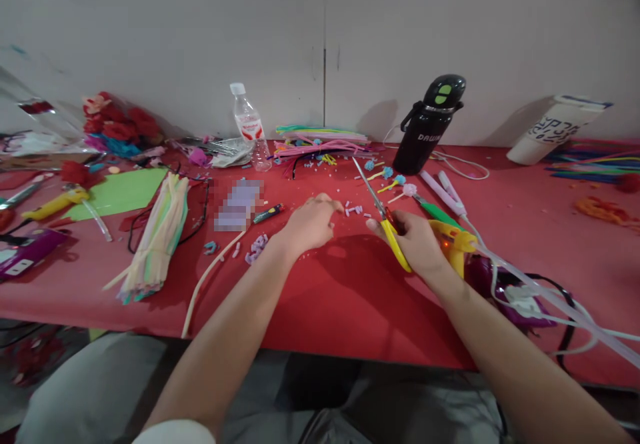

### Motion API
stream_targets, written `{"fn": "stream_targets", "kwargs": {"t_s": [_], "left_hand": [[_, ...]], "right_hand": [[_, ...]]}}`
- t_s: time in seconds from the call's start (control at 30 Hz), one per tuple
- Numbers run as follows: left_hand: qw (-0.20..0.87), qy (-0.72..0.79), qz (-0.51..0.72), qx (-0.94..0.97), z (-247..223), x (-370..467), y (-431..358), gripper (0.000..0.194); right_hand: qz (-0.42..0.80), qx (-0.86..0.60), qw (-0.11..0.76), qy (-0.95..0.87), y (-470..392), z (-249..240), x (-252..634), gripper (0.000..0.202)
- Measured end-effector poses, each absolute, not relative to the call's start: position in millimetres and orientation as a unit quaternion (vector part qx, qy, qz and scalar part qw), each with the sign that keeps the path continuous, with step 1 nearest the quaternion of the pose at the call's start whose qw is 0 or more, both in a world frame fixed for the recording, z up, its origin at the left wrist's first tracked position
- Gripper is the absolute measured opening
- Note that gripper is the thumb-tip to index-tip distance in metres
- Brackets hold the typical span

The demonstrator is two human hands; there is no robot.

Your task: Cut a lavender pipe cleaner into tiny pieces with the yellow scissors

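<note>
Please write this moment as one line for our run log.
left hand: near small purple pieces | right hand: holding yellow-handled scissors, tips pointing away from person | beyond right hand: black flask

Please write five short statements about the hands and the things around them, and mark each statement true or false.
1. The right hand holds metal scissors with yellow handles. True.
2. The left hand grips the clear plastic bottle with a white cap. False: the bottle stands farther back, apart from this hand.
3. The tall black bottle with green patches on its lid stands to the right of the clear bottle. True.
4. The tied bundle of cream and pale green strips lies to the right of the scissors. False: it lies to their left.
5. Small lilac cut pieces lie between the two hands. True.
</note>
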State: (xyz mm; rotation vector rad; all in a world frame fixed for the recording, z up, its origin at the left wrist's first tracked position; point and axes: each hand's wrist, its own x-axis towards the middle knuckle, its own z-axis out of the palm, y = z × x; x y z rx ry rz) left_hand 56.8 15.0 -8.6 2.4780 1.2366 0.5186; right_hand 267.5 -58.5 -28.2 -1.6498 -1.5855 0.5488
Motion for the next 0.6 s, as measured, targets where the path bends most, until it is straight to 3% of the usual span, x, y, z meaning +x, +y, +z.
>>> {"fn": "stream_targets", "kwargs": {"t_s": [0.13, 0.6], "left_hand": [[0.169, 0.514, 0.112, 0.833, -17, 88, 41, 0.008], [0.168, 0.552, 0.088, 0.812, -32, 110, 57, 0.013]], "right_hand": [[0.245, -0.641, 0.398, -0.609, -58, -30, 268, 0.047], [0.307, -0.609, 0.426, -0.594, -60, -27, 268, 0.047]]}}
